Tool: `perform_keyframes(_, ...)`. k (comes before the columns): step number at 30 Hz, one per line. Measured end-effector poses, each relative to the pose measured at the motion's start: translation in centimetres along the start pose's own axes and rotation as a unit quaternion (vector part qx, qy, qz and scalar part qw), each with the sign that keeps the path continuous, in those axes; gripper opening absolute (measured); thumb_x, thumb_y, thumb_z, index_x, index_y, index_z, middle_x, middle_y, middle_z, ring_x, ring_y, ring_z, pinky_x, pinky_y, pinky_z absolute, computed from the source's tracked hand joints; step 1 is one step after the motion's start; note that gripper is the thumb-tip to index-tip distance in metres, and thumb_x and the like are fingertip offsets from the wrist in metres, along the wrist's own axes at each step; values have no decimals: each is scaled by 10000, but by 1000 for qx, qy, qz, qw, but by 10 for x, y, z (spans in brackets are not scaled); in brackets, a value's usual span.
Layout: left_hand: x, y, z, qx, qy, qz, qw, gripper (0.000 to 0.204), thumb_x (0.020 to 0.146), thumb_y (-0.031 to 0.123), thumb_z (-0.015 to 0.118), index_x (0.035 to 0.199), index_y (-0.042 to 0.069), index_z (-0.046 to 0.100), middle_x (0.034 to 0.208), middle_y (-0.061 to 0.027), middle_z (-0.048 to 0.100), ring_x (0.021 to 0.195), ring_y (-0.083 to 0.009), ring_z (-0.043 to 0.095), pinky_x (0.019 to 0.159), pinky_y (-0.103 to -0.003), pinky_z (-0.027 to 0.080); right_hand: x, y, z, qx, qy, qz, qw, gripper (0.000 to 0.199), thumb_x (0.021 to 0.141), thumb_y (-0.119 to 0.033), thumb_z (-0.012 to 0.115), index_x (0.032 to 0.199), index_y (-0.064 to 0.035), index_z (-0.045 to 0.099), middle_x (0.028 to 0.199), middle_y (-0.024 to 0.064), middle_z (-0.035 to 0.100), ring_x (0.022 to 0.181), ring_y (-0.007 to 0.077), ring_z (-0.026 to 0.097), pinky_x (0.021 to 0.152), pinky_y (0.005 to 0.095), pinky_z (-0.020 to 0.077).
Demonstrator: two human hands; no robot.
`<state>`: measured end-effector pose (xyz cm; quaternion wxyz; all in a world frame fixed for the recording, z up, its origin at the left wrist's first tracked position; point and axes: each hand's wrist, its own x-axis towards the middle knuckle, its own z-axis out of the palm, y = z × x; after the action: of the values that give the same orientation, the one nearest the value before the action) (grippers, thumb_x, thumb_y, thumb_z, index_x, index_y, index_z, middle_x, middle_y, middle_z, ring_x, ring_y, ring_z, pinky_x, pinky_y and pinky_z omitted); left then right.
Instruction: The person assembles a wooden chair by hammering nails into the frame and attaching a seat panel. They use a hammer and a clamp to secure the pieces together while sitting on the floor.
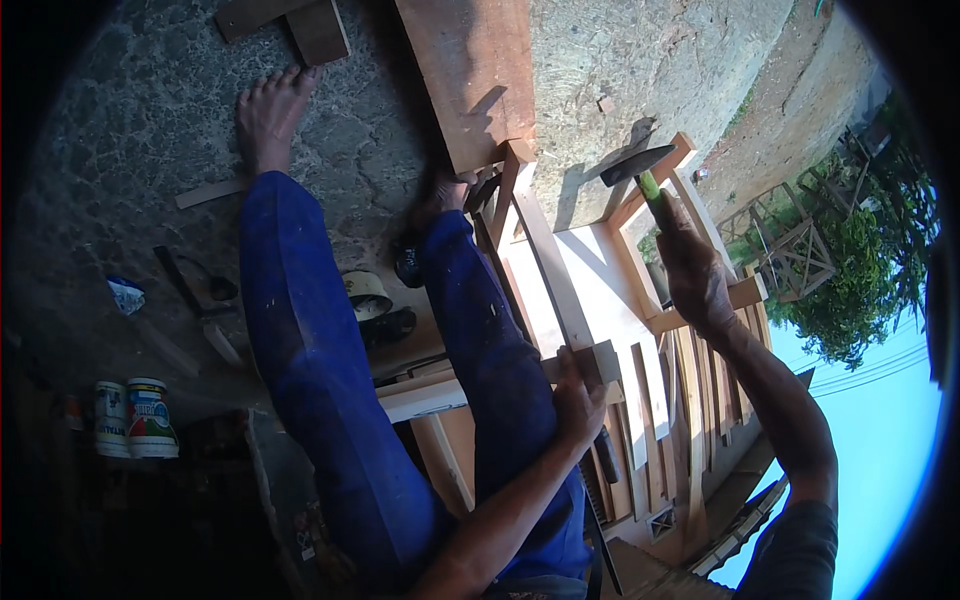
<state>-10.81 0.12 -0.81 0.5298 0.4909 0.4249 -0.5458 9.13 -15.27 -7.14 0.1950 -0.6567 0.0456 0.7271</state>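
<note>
A hammer point(638, 166) with a dark head and a partly green handle is raised in my right hand point(692, 275), its fingers wrapped round the grip. The head hangs above the far side of a bare wooden frame point(548, 265), apart from the wood. My left hand point(580, 402) closes on a short wooden block point(602, 362) at the near end of a long rail. A pale, sunlit panel point(600, 280) shows inside the frame. My legs in blue trousers point(310, 330) reach away from me, the right one against the frame.
A wide plank point(480, 75) lies beyond the frame. Several wooden strips point(690, 400) lie at the right. Paint tins point(150, 418) stand at the lower left. A dark hand tool point(195, 300), a pale round container point(367, 295) and wood offcuts point(318, 32) rest on the rough floor.
</note>
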Motion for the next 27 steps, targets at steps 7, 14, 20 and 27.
perform_keyframes(7,-1,-10,4,49,39,58,996,683,885,182,724,1432,-27,372,1031,-228,684,912,-351,714,725,-384,571,10,12,-8,5,155,-50,987,522,979,-27,511,1480,-159,454,1137,218,689,883,312,734,830,404,573)
perform_keyframes(14,0,-1,3,-61,21,-11,998,736,898,199,718,1444,-97,323,1001,-223,687,878,-355,715,697,-400,567,3,5,-6,-72,-125,-16,989,490,975,-98,571,1448,-211,507,1006,203,721,805,322,731,736,430,582)
perform_keyframes(20,-1,-11,5,-35,37,33,998,693,929,243,685,1419,-108,343,919,-212,683,806,-345,717,642,-390,558,-4,-8,15,-120,-215,8,969,586,969,-91,574,1517,-189,392,981,181,726,795,264,732,727,420,582)
perform_keyframes(27,-3,1,4,4,54,72,996,514,968,208,640,1346,-63,420,945,-173,680,838,-281,710,680,-358,553,6,19,15,26,88,-32,995,585,963,-74,576,1508,-202,409,1059,170,722,821,265,732,732,398,601)
